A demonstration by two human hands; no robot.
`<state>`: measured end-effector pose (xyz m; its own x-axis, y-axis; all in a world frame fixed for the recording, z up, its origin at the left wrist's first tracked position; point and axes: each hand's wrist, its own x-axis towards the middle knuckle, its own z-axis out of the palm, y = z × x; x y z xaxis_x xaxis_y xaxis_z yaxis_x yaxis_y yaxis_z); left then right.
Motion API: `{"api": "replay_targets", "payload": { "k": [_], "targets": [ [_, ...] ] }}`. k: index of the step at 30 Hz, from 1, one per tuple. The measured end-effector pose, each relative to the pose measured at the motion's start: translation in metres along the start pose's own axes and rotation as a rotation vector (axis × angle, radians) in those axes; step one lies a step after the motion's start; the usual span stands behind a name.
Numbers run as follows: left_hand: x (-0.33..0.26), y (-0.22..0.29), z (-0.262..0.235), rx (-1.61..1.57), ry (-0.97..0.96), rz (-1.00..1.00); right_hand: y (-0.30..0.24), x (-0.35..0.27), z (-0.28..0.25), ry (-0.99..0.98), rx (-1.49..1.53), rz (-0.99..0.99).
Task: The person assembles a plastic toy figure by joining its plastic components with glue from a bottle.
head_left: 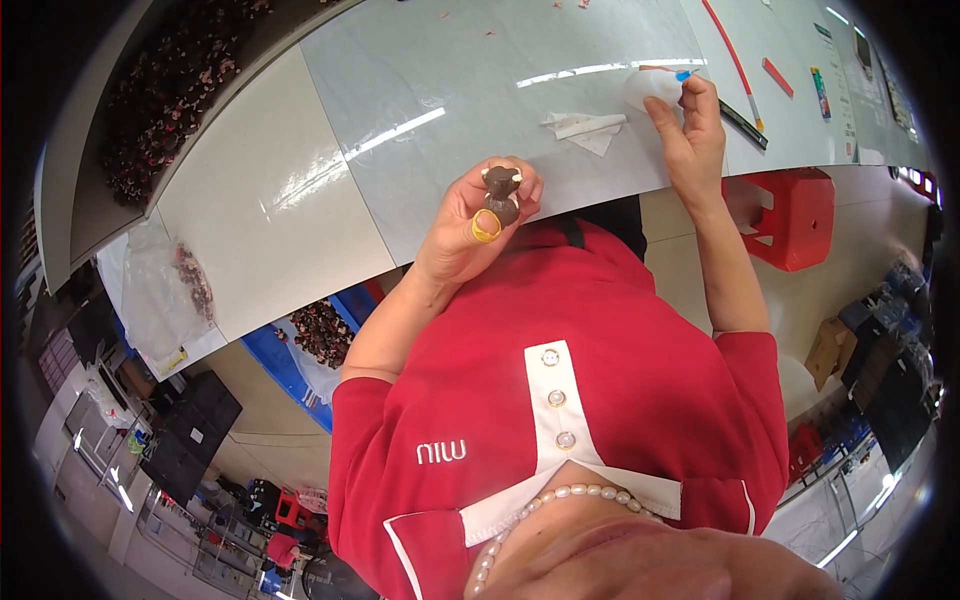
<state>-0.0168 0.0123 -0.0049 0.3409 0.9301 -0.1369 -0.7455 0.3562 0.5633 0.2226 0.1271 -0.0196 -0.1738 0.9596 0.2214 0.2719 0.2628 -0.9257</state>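
Note:
My left hand is closed around a small dark brown figurine with rounded parts and pale spots. A yellow cover sits on that hand's thumb, which presses against the figurine's lower part. Farther right, over the table, my right hand grips a white squeeze bottle with a blue nozzle tip. The two hands are well apart. Between them, a crumpled white tissue lies on the table.
A grey tray heaped with small dark and pink pieces stands at the far left, near a clear plastic bag. A blue crate sits below the table edge. On the right are a red-handled brush, a black cutter-like tool and a red stool.

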Motion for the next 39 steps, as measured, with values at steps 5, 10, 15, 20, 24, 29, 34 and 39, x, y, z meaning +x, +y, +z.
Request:
{"api": "replay_targets", "payload": {
  "k": [5, 10, 15, 20, 24, 29, 34, 39],
  "targets": [
    [0.001, 0.001, 0.002, -0.006, 0.010, -0.009, 0.005, 0.001, 0.007, 0.027, 0.128, 0.092],
    [0.000, 0.001, 0.000, 0.023, 0.010, 0.010, -0.008, -0.003, 0.004, 0.077, -0.186, -0.065],
    [0.002, 0.000, 0.006, 0.093, 0.020, 0.050, -0.031, -0.045, 0.014, 0.148, 0.083, -0.429],
    [0.004, 0.001, 0.017, 0.145, 0.120, 0.046, -0.074, -0.045, 0.051, -0.284, 0.356, -0.173],
    [0.001, 0.002, 0.011, 0.109, 0.075, 0.092, -0.075, -0.046, 0.058, -0.347, 0.392, -0.137],
    [-0.001, 0.001, 0.009, 0.114, 0.060, 0.130, -0.077, -0.046, 0.062, -0.320, 0.397, -0.204],
    [0.001, 0.001, 0.009, 0.134, 0.039, 0.148, -0.080, -0.052, 0.064, -0.276, 0.432, -0.125],
    [0.001, 0.002, 0.012, 0.137, 0.027, 0.149, -0.084, -0.052, 0.064, -0.254, 0.419, -0.098]
  ]
}}
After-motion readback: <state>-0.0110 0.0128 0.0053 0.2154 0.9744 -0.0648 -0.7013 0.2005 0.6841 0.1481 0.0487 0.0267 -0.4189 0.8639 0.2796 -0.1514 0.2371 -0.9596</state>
